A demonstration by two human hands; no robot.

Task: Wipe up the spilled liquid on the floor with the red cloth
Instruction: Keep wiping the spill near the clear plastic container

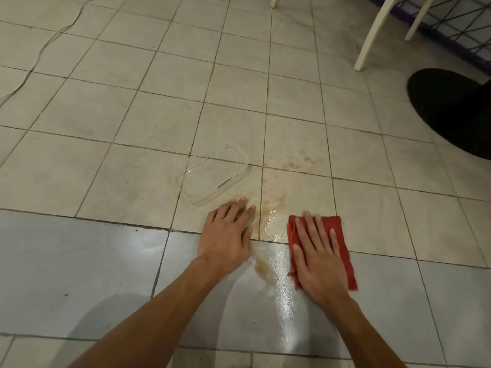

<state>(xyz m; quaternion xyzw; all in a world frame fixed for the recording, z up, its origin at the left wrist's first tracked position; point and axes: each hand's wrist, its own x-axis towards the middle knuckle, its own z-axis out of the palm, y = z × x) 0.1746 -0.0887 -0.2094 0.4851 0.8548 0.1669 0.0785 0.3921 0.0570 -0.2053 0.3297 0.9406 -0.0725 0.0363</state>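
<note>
- red cloth [334, 222]: folded into a rough rectangle, lying flat on the tiled floor [127, 160] at lower right of centre, just right of the wet patch; its near end crosses from the pale tiles onto the greyer tiles.
- right hand [317, 258]: laid palm-down on the cloth, fingers straight and slightly spread, pressing it to the floor; nothing is grasped.
- left hand [225, 235]: palm-down on the bare floor left of the wet patch, fingers extended and relaxed, holding nothing; the fingertips reach the edge of the brown staining.
- spilled liquid [273, 227]: a glossy film between the two hands, with light reflecting off it along a strip running toward the viewer; a brownish streak lies beside the left wrist, and fainter brown spots are scattered on the tiles farther away.
- clear plastic container [214, 176]: a shallow rectangular tray resting on the floor just beyond the left hand, apart from its fingertips; whether it sits upright or inverted cannot be told.
- chair legs [372, 35]: white, standing at upper right, well apart from the spill.
- cable [39, 54]: thin, trailing across the tiles at upper left.
- dark rounded shape [451, 110]: at the right edge; its identity cannot be told.
</note>
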